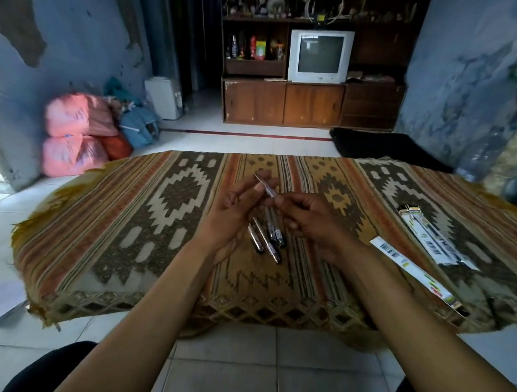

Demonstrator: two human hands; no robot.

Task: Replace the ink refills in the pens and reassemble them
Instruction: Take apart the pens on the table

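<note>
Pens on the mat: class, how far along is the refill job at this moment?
Done: nothing is visibly finished. In hand: the left hand and right hand hold one pen. Left: the pens on the mat, and the refill packs lying unused.

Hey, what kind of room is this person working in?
Most likely a home living room. An old TV sits in a wooden cabinet full of ornaments, and the person sits on a tiled floor at a patterned mat, both hands busy with a pen.
</note>
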